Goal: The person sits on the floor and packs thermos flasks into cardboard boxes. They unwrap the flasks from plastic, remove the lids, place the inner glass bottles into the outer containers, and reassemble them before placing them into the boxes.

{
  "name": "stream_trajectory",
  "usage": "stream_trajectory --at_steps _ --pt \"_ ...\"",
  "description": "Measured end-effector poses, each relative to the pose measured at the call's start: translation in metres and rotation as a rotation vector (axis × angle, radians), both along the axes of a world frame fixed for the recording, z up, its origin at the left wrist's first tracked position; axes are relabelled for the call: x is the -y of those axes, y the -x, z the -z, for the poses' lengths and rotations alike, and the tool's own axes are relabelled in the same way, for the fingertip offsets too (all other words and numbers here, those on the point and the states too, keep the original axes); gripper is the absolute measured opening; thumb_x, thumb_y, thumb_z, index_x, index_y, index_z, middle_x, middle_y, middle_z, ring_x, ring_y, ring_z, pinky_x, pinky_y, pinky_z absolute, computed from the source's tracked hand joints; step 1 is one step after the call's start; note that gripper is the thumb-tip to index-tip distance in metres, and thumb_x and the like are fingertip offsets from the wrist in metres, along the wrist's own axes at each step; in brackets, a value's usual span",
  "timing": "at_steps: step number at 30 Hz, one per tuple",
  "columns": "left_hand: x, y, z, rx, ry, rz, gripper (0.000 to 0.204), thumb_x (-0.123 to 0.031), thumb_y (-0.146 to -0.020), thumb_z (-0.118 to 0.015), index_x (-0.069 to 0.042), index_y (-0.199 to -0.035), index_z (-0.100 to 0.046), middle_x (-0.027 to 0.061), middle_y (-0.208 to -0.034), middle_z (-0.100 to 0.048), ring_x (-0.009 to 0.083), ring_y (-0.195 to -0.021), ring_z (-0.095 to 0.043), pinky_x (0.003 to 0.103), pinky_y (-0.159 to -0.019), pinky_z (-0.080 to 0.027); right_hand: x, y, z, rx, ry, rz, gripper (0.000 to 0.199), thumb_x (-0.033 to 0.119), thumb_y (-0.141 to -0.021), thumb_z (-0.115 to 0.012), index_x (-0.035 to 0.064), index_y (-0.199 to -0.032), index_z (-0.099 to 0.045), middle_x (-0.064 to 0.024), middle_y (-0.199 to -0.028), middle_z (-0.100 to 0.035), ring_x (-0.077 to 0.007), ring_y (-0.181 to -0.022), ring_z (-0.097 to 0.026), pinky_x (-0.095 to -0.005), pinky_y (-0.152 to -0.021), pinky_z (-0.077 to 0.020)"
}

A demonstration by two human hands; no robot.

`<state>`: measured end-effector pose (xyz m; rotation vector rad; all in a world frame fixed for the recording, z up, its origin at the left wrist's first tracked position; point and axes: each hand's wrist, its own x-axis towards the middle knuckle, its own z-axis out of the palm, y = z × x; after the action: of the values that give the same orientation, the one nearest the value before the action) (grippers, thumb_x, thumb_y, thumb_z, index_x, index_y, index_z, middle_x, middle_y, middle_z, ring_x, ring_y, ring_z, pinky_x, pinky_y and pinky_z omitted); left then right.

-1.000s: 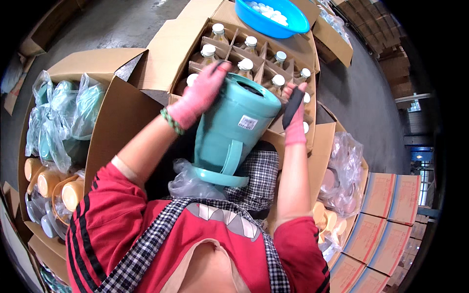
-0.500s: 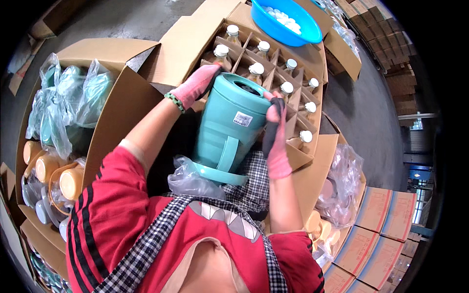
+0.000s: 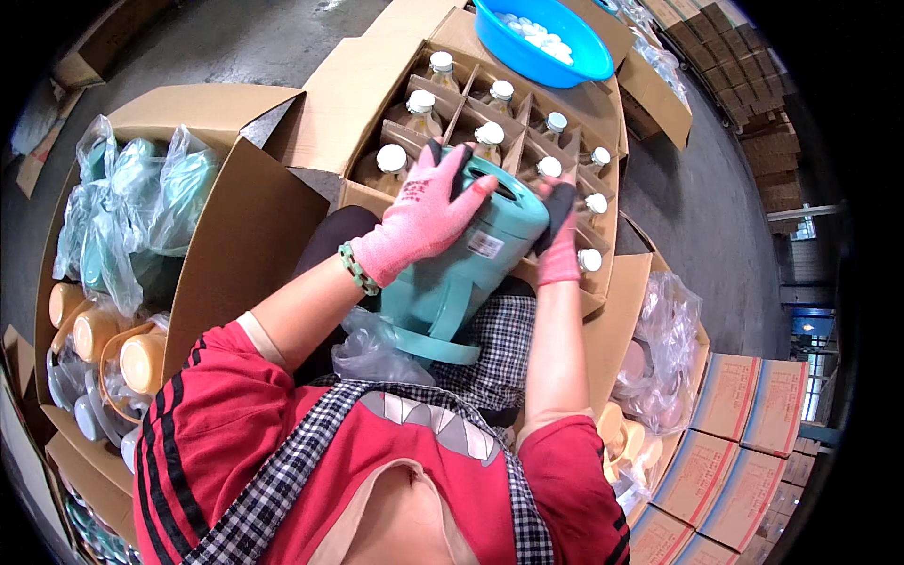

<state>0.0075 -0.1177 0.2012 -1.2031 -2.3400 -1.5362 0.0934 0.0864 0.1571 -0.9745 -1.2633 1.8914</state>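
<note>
A teal plastic jug shell [image 3: 460,278] stands between my thighs with its handle toward me, a white label on its side and a dark opening in its upper end. My left hand [image 3: 428,209], in a pink glove with dark fingertips, grips the upper left rim, its thumb on the near side. On the right, my right hand [image 3: 559,231], gloved alike, clasps the same rim; some of its fingers are hidden. A crumpled clear plastic bag [image 3: 372,353] lies against the shell's wide lower rim. Just beyond both hands, capped glass bottles [image 3: 423,115] sit in a divided carton [image 3: 527,89].
A blue basin [image 3: 593,52] with white pieces stands at the far side. At left, an open carton [image 3: 226,235] holds bagged teal parts [image 3: 155,207] and peach parts [image 3: 143,363]. Bagged parts [image 3: 654,363] fill another box at right, beside stacked printed cartons [image 3: 720,405].
My left hand has moved from the shell's far left side onto its upper rim. The shell's top has tilted slightly right and toward me, with my right hand still on it.
</note>
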Motion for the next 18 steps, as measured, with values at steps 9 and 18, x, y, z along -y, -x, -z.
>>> stream_trajectory --at_steps 9,18 --pt "0.008 0.01 -0.003 0.331 0.038 0.052 0.052 -0.042 -0.084 -0.043 -0.003 -0.118 -0.044 0.0253 -0.108 -0.049 0.0346 -0.104 -0.047 0.038 -0.089 -0.037 0.016 -0.007 -0.026 -0.066 -0.035 -0.13 0.054 0.053 -0.082 -0.044 0.0006 -0.092 -0.056 -0.0072 -0.085 -0.058 -0.0147 -0.075 -0.054 -0.0257 -0.068 -0.0423" --pt "0.006 0.043 -0.002 0.499 -0.004 0.273 0.039 -0.03 -0.085 -0.044 0.001 -0.108 -0.051 0.0233 -0.093 -0.055 0.0342 -0.095 -0.052 0.037 -0.084 -0.04 0.063 -0.022 -0.058 0.054 -0.187 -0.383 0.05 0.044 -0.087 -0.041 -0.0023 -0.095 -0.058 -0.0072 -0.093 -0.057 -0.0152 -0.09 -0.05 -0.0284 -0.081 -0.0403"
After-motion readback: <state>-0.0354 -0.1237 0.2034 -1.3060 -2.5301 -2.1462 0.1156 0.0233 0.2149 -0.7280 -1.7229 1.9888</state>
